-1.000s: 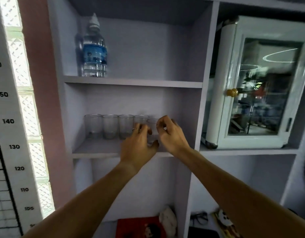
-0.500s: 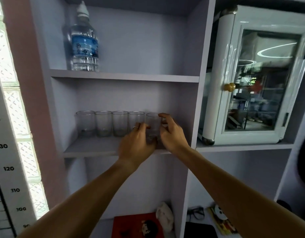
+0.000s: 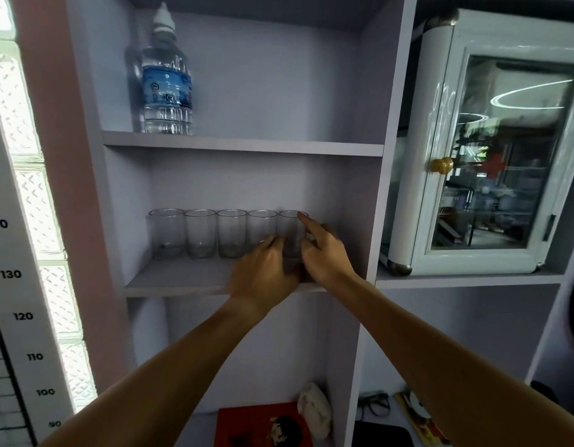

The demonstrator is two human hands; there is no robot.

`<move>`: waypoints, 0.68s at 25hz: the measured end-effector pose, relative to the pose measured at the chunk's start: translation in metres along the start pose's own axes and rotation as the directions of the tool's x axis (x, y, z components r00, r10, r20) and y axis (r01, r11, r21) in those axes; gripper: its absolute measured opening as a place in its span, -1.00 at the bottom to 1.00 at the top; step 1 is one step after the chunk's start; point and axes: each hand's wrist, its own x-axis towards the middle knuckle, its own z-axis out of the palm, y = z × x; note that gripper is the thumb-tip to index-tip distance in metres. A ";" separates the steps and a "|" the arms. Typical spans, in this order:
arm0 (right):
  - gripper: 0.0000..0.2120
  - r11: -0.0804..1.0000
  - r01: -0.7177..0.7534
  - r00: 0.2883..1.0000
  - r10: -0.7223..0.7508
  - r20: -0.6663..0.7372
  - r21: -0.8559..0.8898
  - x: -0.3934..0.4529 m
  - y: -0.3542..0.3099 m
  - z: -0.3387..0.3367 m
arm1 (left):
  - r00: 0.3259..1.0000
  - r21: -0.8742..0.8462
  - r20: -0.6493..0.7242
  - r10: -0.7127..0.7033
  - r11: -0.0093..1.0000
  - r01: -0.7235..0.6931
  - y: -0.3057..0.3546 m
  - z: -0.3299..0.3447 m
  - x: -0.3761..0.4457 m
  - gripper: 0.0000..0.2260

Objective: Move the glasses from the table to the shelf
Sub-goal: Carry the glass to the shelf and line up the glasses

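Observation:
Several clear drinking glasses stand in a row on the middle shelf (image 3: 182, 279); the leftmost glass (image 3: 166, 232) is at the far left of the row. The rightmost glass (image 3: 291, 230) stands upright at the row's right end, cupped between both hands. My left hand (image 3: 263, 269), with a ring on one finger, presses its left side and partly hides the glass beside it. My right hand (image 3: 324, 250) holds its right side, with the index finger resting on the rim. The glass's base is hidden behind my fingers.
A water bottle (image 3: 166, 82) stands on the upper shelf. A white glass-door cabinet (image 3: 492, 150) fills the compartment to the right. Below are a red box (image 3: 260, 427), a white cloth (image 3: 314, 408) and eyeglasses (image 3: 373, 404). A height chart (image 3: 11, 285) hangs at left.
Both hands have pushed the rightmost glass further back on the shelf, into line with the row. The view has shifted right and slightly closer.

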 end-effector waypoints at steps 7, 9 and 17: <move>-0.53 0.995 0.034 0.999 -0.034 -0.006 -0.091 0.001 -0.003 -0.001 | 0.999 -0.076 0.009 0.038 0.996 -0.038 -0.015 -0.019 -0.001 -0.68; -0.51 0.990 0.059 0.998 -0.061 -0.011 -0.126 0.000 -0.004 0.000 | 0.996 -0.020 -0.078 0.045 0.999 -0.047 -0.028 -0.031 -0.002 -0.65; -0.35 0.772 0.341 0.936 -0.333 0.116 -0.536 0.001 -0.011 0.034 | 0.978 0.306 -0.207 -0.020 0.948 0.084 -0.081 -0.063 -0.010 -0.46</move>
